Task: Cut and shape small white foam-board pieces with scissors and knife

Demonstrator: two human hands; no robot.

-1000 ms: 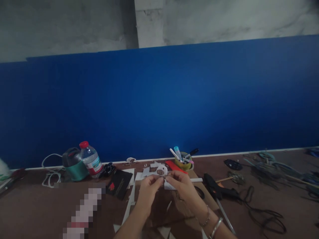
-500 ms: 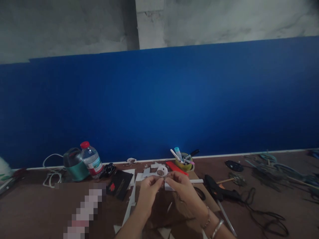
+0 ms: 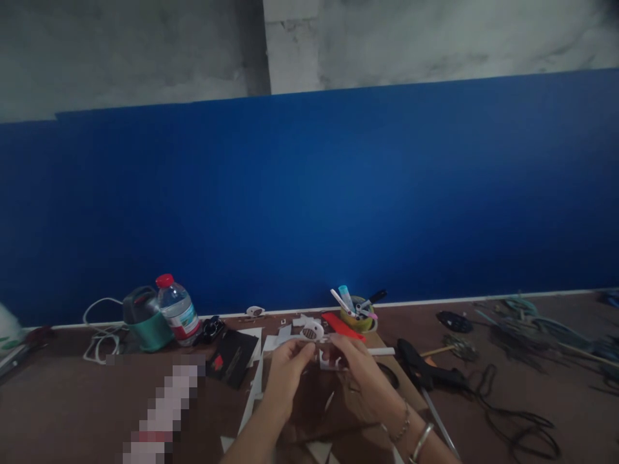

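Between the fingertips of my left hand (image 3: 289,366), closed in a pinch, is a small white cutout (image 3: 314,330) with a dark striped oval on it. My right hand (image 3: 356,359) has its fingers curled at the right end of this cutout and appears to grip it there; its thumb is partly hidden. Bracelets circle the right wrist. Below the hands lies a brown board (image 3: 355,403) with white scraps around it. Behind the cutout are more white paper pieces (image 3: 285,333). A similar white cutout (image 3: 255,312) rests near the wall.
A yellow-green holder (image 3: 358,320) with pens and a red strip (image 3: 341,325) sit behind my hands. On the right lies a black glue gun (image 3: 425,367) with its cord. To the left are a water bottle (image 3: 178,310), a teal container (image 3: 149,330) and a black packet (image 3: 234,356).
The white cutout has tilted and shifted slightly left. My right thumb has drawn back from the left thumb, and the right fingers have spread apart a little. The left hand barely moved.
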